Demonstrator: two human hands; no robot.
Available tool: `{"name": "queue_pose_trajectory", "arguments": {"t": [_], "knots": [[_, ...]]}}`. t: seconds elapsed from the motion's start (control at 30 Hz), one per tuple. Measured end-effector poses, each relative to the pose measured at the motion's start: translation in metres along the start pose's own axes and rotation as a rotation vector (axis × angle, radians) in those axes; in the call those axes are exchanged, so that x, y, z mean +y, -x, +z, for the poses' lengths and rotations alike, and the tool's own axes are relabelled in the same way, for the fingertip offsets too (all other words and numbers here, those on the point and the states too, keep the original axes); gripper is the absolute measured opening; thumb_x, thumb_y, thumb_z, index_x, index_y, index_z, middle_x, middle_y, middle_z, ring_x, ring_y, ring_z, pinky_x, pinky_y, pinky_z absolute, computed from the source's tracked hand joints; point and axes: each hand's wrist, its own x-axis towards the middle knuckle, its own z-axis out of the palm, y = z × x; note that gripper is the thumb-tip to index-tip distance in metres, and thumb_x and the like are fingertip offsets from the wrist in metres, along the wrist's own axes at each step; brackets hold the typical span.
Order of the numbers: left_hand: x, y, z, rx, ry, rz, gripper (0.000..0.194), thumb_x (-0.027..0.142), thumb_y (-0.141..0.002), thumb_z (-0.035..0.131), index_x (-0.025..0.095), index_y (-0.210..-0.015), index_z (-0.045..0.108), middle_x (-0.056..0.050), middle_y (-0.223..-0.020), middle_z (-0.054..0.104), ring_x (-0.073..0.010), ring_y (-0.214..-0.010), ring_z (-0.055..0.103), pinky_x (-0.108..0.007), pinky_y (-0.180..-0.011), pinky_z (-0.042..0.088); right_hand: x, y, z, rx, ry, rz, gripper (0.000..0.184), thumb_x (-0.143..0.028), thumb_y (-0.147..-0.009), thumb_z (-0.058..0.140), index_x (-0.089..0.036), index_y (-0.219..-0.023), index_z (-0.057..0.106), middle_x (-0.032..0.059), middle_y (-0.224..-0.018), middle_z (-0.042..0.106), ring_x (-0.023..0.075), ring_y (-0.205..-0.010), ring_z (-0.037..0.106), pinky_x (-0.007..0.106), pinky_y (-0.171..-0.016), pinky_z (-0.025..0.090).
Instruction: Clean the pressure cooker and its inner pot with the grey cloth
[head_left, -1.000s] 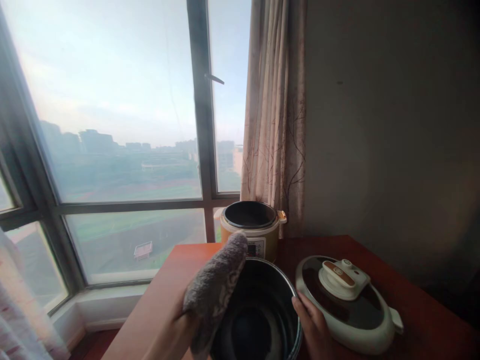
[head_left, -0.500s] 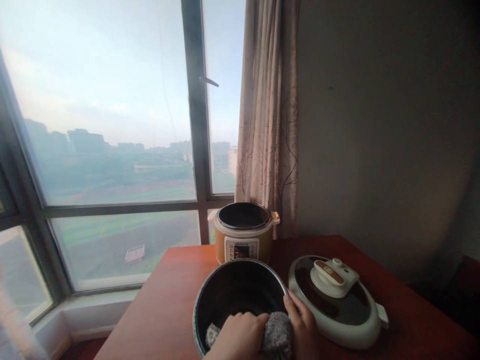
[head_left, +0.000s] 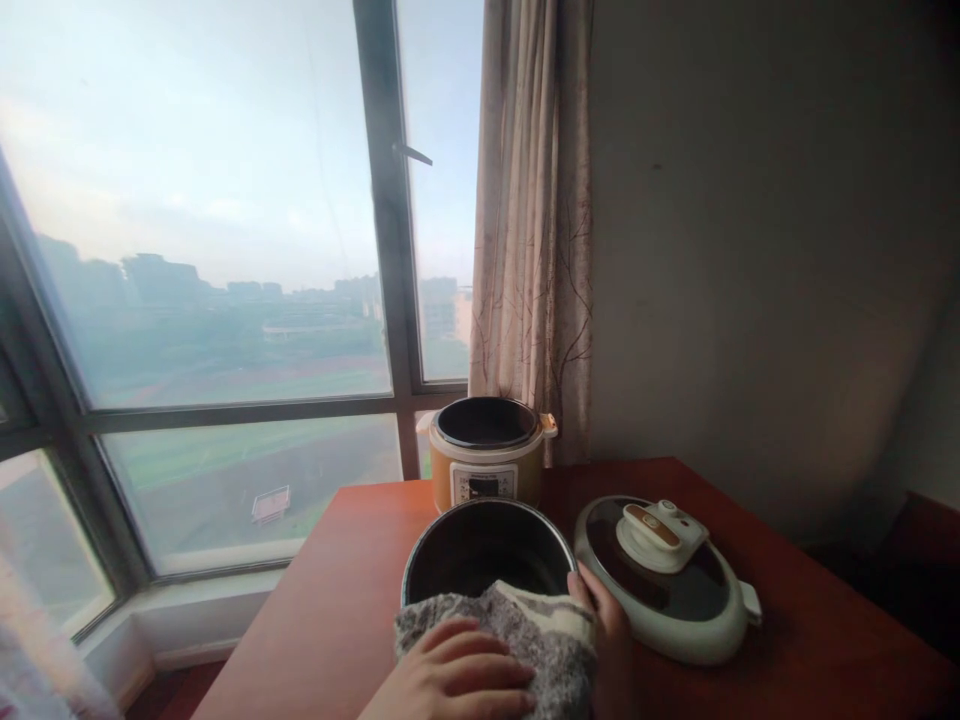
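Observation:
A dark-lined inner pot (head_left: 487, 540) is held tilted at the table's near side, its opening facing up and toward me. A fuzzy grey cloth (head_left: 555, 650) with a pale edge lies spread over the pot's near rim and hides its front. My left hand (head_left: 461, 670) presses on that cloth, fingers slightly bent over it; its thumb is hidden. At the pot's right side, my right hand (head_left: 604, 625) grips the rim beside the cloth, with most of its fingers out of sight.
Behind the pot stands a yellow and white electric cooker (head_left: 486, 455) without its lid. The round lid (head_left: 667, 580), with a white handle, lies to the right on the red-brown table (head_left: 315, 600). A window (head_left: 240, 300) and a curtain (head_left: 529, 230) are at the back.
The cloth, bunched in my left hand inside the pot before, now spreads over the near rim. My left hand has flattened onto it. My right hand keeps its grip on the rim.

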Motion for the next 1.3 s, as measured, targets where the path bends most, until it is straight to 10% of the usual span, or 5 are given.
{"name": "queue_pose_trajectory", "arguments": {"t": [0.27,0.87,1.0,1.17,1.3], "knots": [[-0.017,0.053,-0.021,0.250,-0.237,-0.103,0.050,0.041,-0.084,0.065,0.039,-0.134,0.064,-0.005,-0.134,0.068,-0.0294,-0.125,0.062,-0.042,-0.112,0.044,0.002,-0.001,0.000,-0.003,0.024,-0.064,0.058,-0.066,-0.079,0.057,-0.015,-0.099,0.079,0.0154,-0.109,0.076,0.0339,-0.104,0.069,0.039,-0.090,0.053],[-0.021,-0.001,0.021,0.398,0.163,-0.051,0.034,0.025,-0.092,0.050,0.027,-0.113,0.076,-0.007,-0.112,0.077,-0.0230,-0.110,0.069,-0.033,-0.106,0.047,0.003,-0.008,-0.015,-0.057,0.039,-0.017,0.056,-0.063,-0.083,0.057,-0.017,-0.110,0.073,0.0130,-0.121,0.072,0.0318,-0.116,0.064,0.039,-0.097,0.051],[-0.032,-0.004,0.028,0.423,0.475,-0.265,0.029,0.029,-0.088,0.056,0.025,-0.108,0.077,-0.008,-0.109,0.077,-0.0258,-0.105,0.070,-0.034,-0.097,0.053,-0.014,-0.003,-0.041,-0.132,0.168,-0.293,0.061,-0.064,-0.090,0.049,-0.021,-0.133,0.061,0.0135,-0.133,0.064,0.0316,-0.123,0.059,0.046,-0.106,0.046],[-0.041,-0.009,0.027,0.456,0.636,-0.367,0.062,0.017,-0.080,0.052,0.027,-0.141,0.054,-0.008,-0.116,0.074,-0.0251,-0.104,0.070,-0.037,-0.094,0.053,-0.059,0.012,-0.046,-0.627,0.468,-0.857,0.076,-0.052,-0.083,0.068,-0.028,-0.150,0.041,0.0096,-0.149,0.051,0.0342,-0.142,0.040,0.056,-0.120,0.025],[-0.038,-0.011,0.004,0.492,0.484,-0.284,0.076,0.007,-0.067,0.054,0.027,-0.141,0.054,-0.009,-0.119,0.073,-0.0263,-0.108,0.068,-0.038,-0.099,0.049,-0.091,-0.001,-0.033,-0.751,0.624,-0.891,0.065,-0.014,-0.081,0.062,-0.026,-0.143,0.048,0.0067,-0.127,0.066,0.0243,-0.123,0.058,0.057,-0.122,0.021]]}}
